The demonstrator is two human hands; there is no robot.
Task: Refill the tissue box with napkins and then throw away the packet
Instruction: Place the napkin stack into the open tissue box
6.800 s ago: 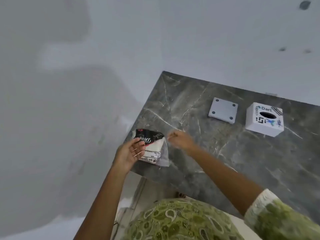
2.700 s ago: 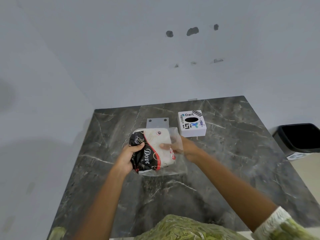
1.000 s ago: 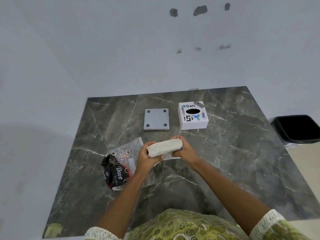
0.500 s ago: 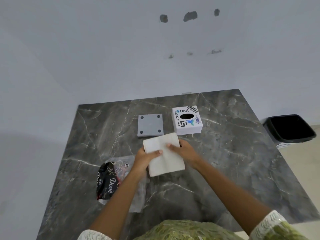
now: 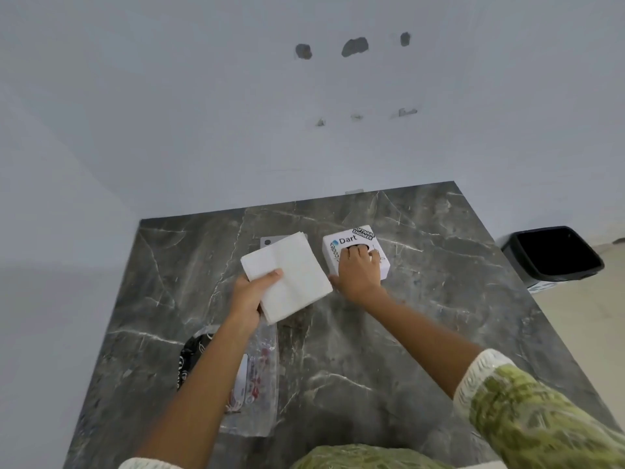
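Over the table (image 5: 422,333), the left hand (image 5: 248,296) grips the napkins (image 5: 287,275); right hand (image 5: 358,270) clasps the tissue box (image 5: 345,245).

White tissue box (image 5: 384,262) reading "Dart" and "SOFTWARE ENGINEER", packet (image 5: 260,377) lettering unreadable
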